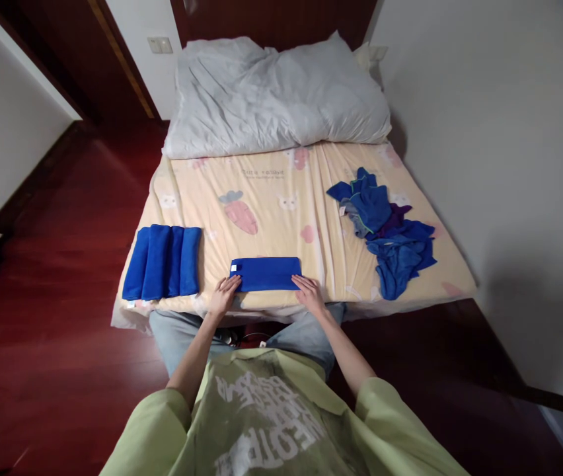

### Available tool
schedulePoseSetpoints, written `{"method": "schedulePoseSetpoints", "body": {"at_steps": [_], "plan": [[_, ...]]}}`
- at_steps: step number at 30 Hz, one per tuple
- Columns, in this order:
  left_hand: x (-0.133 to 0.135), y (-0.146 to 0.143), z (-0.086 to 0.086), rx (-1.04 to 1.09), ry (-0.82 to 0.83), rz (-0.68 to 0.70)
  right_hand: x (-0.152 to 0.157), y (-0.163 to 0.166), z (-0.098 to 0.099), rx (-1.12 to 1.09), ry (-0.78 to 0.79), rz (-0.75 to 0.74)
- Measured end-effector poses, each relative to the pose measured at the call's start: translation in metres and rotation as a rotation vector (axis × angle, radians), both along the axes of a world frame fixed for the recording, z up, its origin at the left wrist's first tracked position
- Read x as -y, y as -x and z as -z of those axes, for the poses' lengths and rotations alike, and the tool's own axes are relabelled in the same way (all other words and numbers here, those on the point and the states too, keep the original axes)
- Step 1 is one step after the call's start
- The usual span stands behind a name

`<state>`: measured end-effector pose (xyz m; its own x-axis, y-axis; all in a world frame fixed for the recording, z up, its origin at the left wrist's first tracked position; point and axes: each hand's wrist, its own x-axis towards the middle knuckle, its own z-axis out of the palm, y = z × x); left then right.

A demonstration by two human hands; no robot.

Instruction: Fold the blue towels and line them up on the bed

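A blue towel (266, 274), folded into a flat strip with a small white label at its left end, lies near the front edge of the bed. My left hand (224, 294) rests on its lower left corner, fingers stretched out. On the lower right corner lies my right hand (310, 293), its fingers also extended and flat. To the left, several rolled or folded blue towels (157, 263) sit side by side. A loose heap of crumpled cloths (403, 254), mostly blue with some purple and grey, lies to the right.
The bed (262, 225) has a pale yellow sheet printed with carrots and rabbits. A bunched white quilt (276, 99) covers its head end. A wall (499, 165) stands on the right, and dark red floor (63, 264) stretches along the left.
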<state>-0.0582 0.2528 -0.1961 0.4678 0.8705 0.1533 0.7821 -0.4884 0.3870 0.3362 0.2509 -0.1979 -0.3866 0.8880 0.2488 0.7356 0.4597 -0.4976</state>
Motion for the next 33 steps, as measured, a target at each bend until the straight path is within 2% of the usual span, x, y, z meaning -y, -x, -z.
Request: {"method": "schedulePoseSetpoints", "body": {"at_steps": [4, 7, 13, 17, 24, 27, 33], "plan": [[0.021, 0.008, 0.008, 0.059, -0.023, 0.018, 0.017, -0.003, 0.0, -0.056, 0.035, -0.039], [0.032, 0.006, 0.017, 0.147, -0.036, -0.035, 0.025, 0.0, 0.002, -0.125, 0.04, 0.01], [0.024, 0.009, 0.023, 0.379, 0.05, -0.068, 0.02, 0.004, -0.002, -0.174, 0.077, 0.069], [0.018, 0.012, 0.019, 0.493, 0.134, -0.123, 0.013, 0.002, -0.001, -0.234, 0.137, 0.116], [0.007, 0.006, 0.004, 0.563, 0.321, -0.368, -0.005, 0.003, 0.009, -0.417, 0.25, 0.269], [0.003, 0.002, -0.001, 0.554, 0.34, -0.438, -0.011, 0.004, 0.011, -0.449, 0.286, 0.346], [0.002, -0.001, -0.004, 0.53, 0.317, -0.493, -0.019, 0.005, 0.019, -0.478, 0.321, 0.416]]}}
